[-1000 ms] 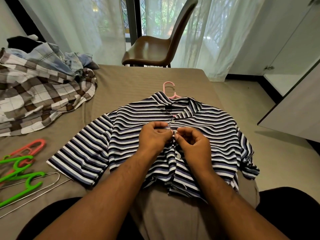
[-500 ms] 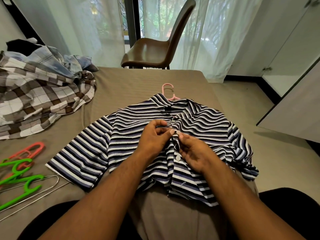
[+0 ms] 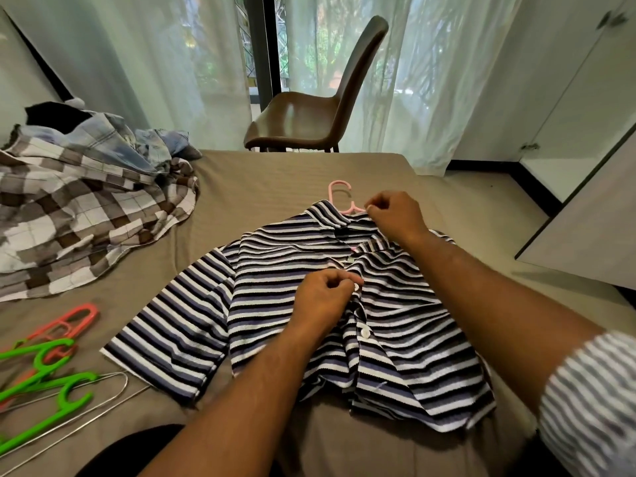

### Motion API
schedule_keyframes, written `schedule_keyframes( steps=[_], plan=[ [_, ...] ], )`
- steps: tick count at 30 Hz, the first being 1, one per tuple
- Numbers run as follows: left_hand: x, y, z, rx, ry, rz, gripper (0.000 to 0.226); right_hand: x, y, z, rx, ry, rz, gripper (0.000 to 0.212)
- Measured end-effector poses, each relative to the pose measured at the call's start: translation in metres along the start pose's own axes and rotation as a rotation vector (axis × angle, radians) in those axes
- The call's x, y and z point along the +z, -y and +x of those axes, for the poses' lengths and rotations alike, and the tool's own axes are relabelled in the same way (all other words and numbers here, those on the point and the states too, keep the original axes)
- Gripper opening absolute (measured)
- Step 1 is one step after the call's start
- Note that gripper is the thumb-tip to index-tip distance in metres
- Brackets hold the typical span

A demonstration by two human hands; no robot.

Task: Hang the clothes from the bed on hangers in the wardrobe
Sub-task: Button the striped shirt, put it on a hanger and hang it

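On the bed (image 3: 275, 180), the left hand (image 3: 323, 299) pinches the striped shirt (image 3: 413, 339) at its buttoned front; the right hand (image 3: 397, 215) pinches the shirt's collar beside the pink hanger (image 3: 340, 194).

Daylight filters through sheer white curtains (image 3: 144, 70) drawn across the window (image 3: 246, 46) at twelve o'clock, with its dark frame (image 3: 266, 46) showing in the gap. A brown chair (image 3: 309, 122) stands just before them. At two o'clock, white wardrobe doors (image 3: 568, 80) rise above a black skirting (image 3: 481, 165) and a pale beige floor (image 3: 481, 208).
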State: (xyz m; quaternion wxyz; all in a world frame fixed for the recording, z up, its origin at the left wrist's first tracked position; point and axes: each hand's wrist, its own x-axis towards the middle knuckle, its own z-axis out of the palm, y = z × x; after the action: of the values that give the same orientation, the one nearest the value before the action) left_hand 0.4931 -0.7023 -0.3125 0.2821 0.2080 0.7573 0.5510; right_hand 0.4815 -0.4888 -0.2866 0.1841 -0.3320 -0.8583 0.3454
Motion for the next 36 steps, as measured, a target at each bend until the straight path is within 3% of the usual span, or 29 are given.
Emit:
schedule_keyframes(
  steps=[4,7,14,23,28,32,36],
  plan=[
    [-0.002,0.007,0.005,0.07,-0.014,0.049,0.005,0.021,0.0,0.052,-0.009,0.152,-0.273,0.042],
    [-0.005,0.016,0.014,0.093,-0.023,0.068,0.007,0.037,0.001,0.067,0.0,0.252,-0.403,0.042],
    [-0.011,0.024,0.027,0.127,-0.052,0.137,0.01,0.033,0.005,0.064,0.011,0.237,-0.195,0.029],
    [-0.022,0.007,0.017,0.253,-0.1,0.165,0.011,-0.07,0.07,0.034,-0.194,0.225,-0.06,0.018],
    [-0.041,-0.028,-0.002,0.527,-0.313,0.287,0.021,-0.147,0.121,-0.002,-0.328,0.145,0.003,0.016],
    [-0.063,-0.085,-0.031,0.826,-0.646,0.44,0.027,-0.203,0.153,-0.032,-0.41,0.106,-0.018,0.013],
    [-0.086,-0.172,-0.051,0.867,-0.815,0.563,0.029,-0.251,0.18,-0.07,-0.487,0.082,-0.01,0.011]
  ],
)
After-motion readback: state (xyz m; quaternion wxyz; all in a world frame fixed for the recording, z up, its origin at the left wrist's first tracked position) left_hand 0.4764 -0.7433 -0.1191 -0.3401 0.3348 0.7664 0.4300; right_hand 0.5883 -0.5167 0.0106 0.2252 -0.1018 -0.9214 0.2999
